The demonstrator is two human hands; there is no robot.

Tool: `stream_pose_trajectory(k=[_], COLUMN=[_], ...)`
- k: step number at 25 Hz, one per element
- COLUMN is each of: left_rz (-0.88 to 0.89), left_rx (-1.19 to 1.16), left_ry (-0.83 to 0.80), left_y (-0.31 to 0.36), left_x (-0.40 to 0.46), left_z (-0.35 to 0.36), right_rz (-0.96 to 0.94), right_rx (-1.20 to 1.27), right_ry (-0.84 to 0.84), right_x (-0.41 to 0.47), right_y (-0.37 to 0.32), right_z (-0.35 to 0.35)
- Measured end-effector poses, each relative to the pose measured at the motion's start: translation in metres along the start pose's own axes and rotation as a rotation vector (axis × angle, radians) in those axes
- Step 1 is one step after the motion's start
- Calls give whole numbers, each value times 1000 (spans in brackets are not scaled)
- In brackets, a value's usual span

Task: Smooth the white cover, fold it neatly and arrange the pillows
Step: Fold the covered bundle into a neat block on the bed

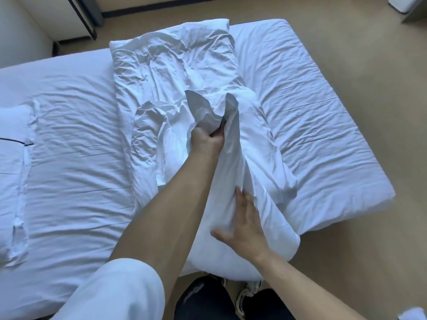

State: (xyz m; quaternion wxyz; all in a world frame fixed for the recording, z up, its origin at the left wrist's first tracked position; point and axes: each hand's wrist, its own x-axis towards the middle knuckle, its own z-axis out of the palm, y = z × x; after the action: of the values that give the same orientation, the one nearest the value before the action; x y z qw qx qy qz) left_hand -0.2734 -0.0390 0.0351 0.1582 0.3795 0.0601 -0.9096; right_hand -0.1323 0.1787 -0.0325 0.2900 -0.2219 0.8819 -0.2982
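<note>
White cover [184,65] bunched in left hand [206,140], right hand [245,229] flat.

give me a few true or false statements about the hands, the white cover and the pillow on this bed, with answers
1. The left hand grips a bunched part of the white cover. True.
2. The right hand is curled into a fist around the cover. False: its fingers are spread and press flat on the cloth.
3. The cover lies smooth and flat. False: it is crumpled and partly lifted in the left hand's grip.
4. A pillow lies at the left edge of the view. True.
5. The bed stands on a dark carpet. False: the floor is pale tan.
</note>
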Motion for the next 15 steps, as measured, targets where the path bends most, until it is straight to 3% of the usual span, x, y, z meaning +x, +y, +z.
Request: stream_pose_trajectory(k=[4,6,7,9,10,11,13,15], left_rz=[-96,-86,-37,177,249,201,46,69], left_rx=[194,569,875,1758,2244,2677,3224,3464], left_ry=[-32,-46,-49,-49,-117,-231,-405,-550], left_y=[20,46,60,96,113,128,147,156], left_x=[26,32,37,56,69,80,94,99], left_z=[-2,-13,-20,-41,-55,-68,-88,-99], right_rz=[249,285,309,336,326,298,205,106], right_rx=[94,176,189,203,224,255,345,464], right_ry=[155,274,333,407,414,407,355,248], right_x=[74,97,105,129,143,158,186,209], right_y=[-16,-18,-17,-15,-14,-14,-17,-25], right_z=[26,19,10,-17,-33,-49,-79,-105])
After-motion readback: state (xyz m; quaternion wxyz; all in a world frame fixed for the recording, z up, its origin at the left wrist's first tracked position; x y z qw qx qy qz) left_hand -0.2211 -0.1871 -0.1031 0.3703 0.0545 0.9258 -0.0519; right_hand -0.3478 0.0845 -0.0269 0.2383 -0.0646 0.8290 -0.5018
